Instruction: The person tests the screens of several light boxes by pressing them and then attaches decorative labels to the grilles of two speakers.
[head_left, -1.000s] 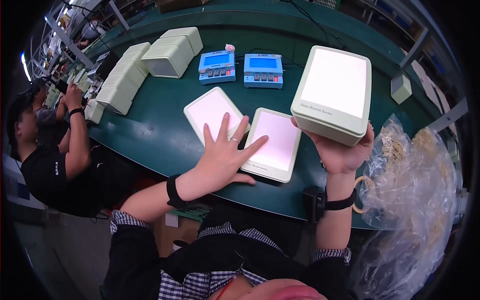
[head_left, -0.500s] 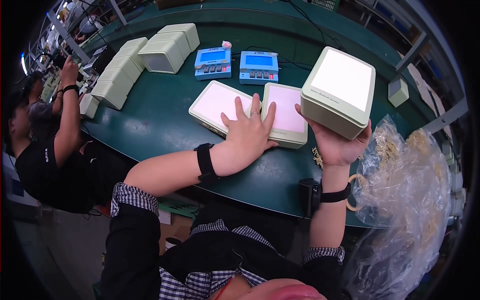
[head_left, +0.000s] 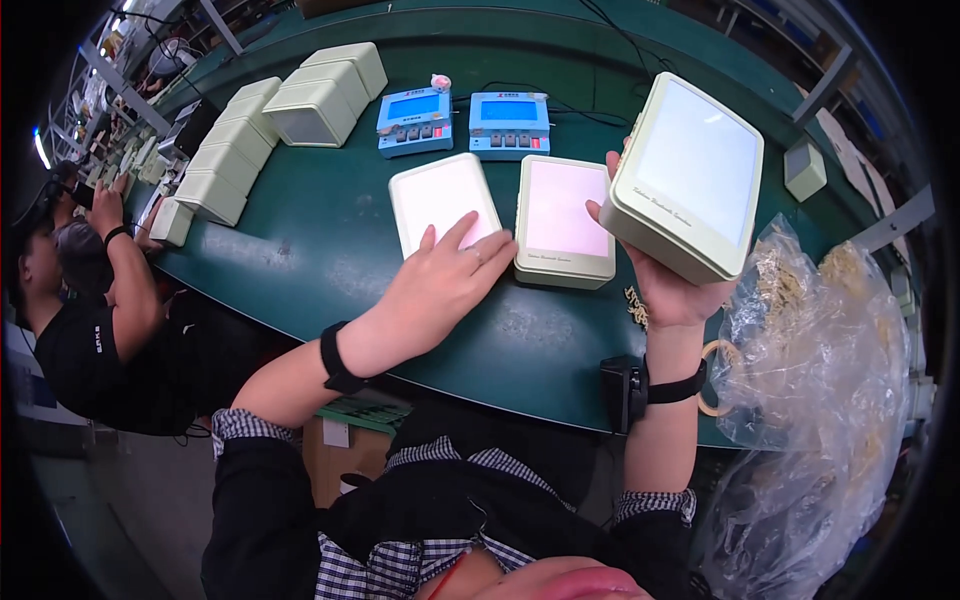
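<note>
Two flat panels (head_left: 445, 200) (head_left: 562, 215) lie side by side on the table (head_left: 300, 250), two meters (head_left: 412, 117) (head_left: 509, 123) behind them

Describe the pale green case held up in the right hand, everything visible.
The pale green case is a boxy, rounded-corner shell, plastic by its look, with a large white, glossy front panel and small lettering along its lower rim. It is lifted off the green table, tilted, panel facing the camera. The right hand supports it from below; nothing else touches it.
</note>
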